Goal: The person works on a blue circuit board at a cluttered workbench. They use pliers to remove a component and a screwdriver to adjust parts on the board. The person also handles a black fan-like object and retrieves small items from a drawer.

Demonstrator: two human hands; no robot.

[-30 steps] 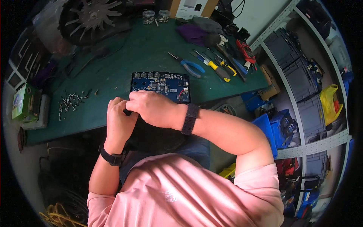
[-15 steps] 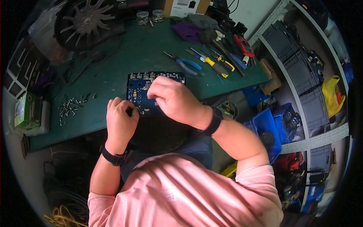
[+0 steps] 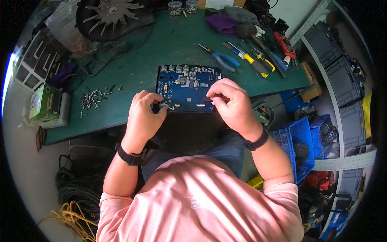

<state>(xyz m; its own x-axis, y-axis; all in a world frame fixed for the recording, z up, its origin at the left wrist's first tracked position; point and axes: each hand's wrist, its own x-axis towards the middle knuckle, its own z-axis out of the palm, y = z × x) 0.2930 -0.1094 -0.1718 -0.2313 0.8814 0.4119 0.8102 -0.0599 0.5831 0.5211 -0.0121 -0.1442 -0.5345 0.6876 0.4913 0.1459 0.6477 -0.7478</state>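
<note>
A blue circuit board [image 3: 186,90] lies at the near edge of the green bench, with silvery connectors along its far side. My left hand [image 3: 146,117] is closed at the board's near left corner, thumb and forefinger curled around it. My right hand [image 3: 233,103] is by the near right edge, its thumb and fingertips pinched together. Something small and dark shows at those fingertips, too small to name.
Loose screws [image 3: 93,100] are scattered left of the board. Pliers [image 3: 219,57], a yellow-handled screwdriver [image 3: 252,62] and a red multimeter [image 3: 284,45] lie toward the right. A black fan wheel [image 3: 113,14] sits far left. Blue crates [image 3: 300,149] stand below the bench's right side.
My right hand has moved off the middle of the board to its right edge, uncovering the board's centre. My left hand stays at the left corner. The whole view has shifted.
</note>
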